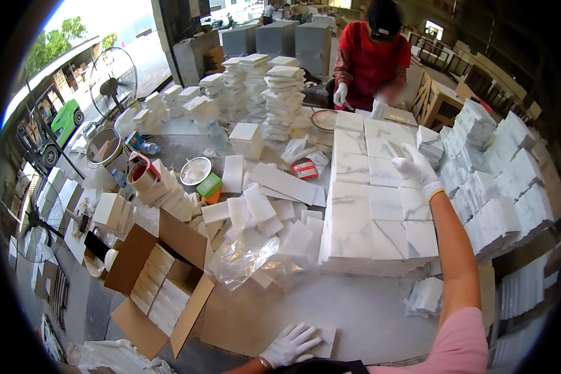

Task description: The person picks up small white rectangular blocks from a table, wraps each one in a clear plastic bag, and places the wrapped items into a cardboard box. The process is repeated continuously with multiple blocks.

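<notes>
My left hand [291,344], in a white glove, lies flat with fingers spread at the table's near edge. It touches a small white tile [327,342] that shows beside its fingertips. My right hand [419,171], also gloved, reaches far forward over a block of stacked white marble tiles [349,218] with grey veins. Its thumb and fingers are apart, close to the top tiles. A thin tile edge [390,149] shows just beyond the fingertips; whether they touch it I cannot tell.
An open cardboard box [187,240] with packed tiles stands left. Loose tiles [255,206] and clear plastic film [246,258] lie mid-table. Tile stacks rise at the back [283,100] and right [505,168]. A co-worker in red [368,62] stands across the table.
</notes>
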Available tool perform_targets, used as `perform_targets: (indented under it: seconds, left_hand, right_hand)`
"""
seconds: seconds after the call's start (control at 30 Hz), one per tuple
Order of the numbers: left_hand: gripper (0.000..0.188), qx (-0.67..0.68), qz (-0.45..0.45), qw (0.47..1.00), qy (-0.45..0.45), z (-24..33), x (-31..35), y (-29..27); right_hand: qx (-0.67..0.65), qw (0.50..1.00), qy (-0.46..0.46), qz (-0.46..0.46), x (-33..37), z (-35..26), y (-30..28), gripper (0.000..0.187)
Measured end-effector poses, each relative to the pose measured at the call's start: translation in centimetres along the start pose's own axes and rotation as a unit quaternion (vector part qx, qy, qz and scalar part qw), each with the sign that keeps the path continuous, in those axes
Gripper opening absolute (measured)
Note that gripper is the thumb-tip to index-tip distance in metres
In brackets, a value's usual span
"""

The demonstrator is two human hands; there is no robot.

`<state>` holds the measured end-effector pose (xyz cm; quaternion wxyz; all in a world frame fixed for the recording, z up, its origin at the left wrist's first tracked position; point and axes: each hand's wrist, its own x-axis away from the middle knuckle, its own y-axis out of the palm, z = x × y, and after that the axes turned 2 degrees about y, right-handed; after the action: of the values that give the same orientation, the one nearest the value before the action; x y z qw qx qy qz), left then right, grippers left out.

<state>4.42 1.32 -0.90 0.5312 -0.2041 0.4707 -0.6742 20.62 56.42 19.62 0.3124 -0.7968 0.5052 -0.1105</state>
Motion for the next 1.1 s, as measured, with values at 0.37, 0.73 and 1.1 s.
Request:
perform_targets:
  seconds: [0.37,0.73,1.1]
  left_hand:
    - [0.058,-0.012,-0.004,0.998,-0.064,1.5,2.8,1.9]
    - [0.036,0.047,-0.014,0.998,-0.041,4.3,7.8,-0.3]
    - [0.03,0.084,0.054,0.993,-0.058,4.7,8.6,0.4]
  right_hand:
    - [-0.112,0.956,0.035,-0.269,30.9,-10.9,8.2,0.101]
    - [0.197,0.915,-0.257,-0.24,40.9,-2.1,20.3,0.098]
    - [0.278,0.893,-0.278,-0.219,43.1,-1.9,21.3,0.101]
